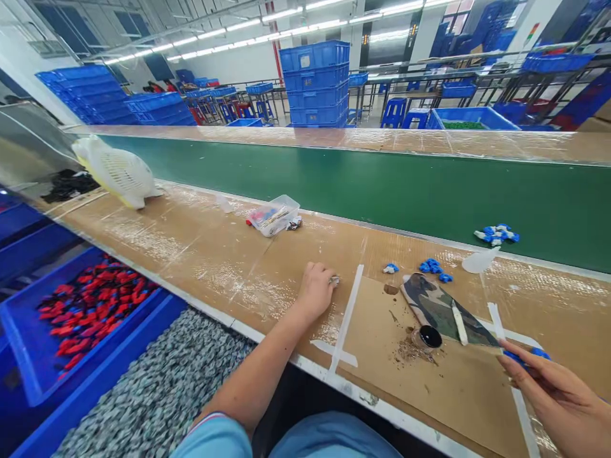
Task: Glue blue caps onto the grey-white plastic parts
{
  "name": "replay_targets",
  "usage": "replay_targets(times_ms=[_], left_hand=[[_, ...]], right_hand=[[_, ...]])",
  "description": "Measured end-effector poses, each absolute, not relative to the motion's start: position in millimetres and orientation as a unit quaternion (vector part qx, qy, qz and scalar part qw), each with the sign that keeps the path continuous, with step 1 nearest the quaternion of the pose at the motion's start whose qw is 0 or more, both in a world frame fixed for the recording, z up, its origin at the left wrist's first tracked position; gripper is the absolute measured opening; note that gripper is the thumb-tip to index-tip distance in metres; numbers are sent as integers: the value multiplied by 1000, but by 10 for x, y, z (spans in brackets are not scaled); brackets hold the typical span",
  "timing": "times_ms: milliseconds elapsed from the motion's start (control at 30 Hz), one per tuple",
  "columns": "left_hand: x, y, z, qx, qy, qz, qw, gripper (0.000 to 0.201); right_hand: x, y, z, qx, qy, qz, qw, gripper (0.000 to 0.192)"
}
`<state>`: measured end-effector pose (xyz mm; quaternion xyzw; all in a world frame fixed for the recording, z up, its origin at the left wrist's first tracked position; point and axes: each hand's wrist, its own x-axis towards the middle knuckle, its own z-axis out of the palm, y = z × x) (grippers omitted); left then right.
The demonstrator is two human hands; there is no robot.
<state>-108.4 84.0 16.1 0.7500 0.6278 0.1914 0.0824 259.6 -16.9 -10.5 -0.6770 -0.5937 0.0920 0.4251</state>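
Observation:
My left hand rests on the cardboard-covered bench, its fingers curled around a small greyish-white piece that shows at the fingertips. At the right, my right hand pinches a small blue piece between thumb and fingers. Between the hands lies a taped cardboard sheet with dark stains. On it are a camouflage cloth, a white-handled tool and a small round cup of black liquid. Small blue pieces and a blue-and-white piece lie behind the sheet.
A green conveyor belt runs behind the bench, carrying blue-and-white pieces. A clear box with thin sticks and a white slotted plastic object stand leftward. Blue bins of red-black parts and grey parts sit at lower left.

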Motion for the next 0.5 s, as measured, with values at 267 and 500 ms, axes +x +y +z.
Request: replay_targets(times_ms=[267, 500], left_hand=[[-950, 876, 32, 799, 590, 117, 9, 21], [-1007, 882, -13, 794, 562, 226, 47, 26]], right_hand=[[2239, -181, 80, -609, -650, 185, 415, 29], [2057, -148, 121, -591, -698, 151, 376, 27]])
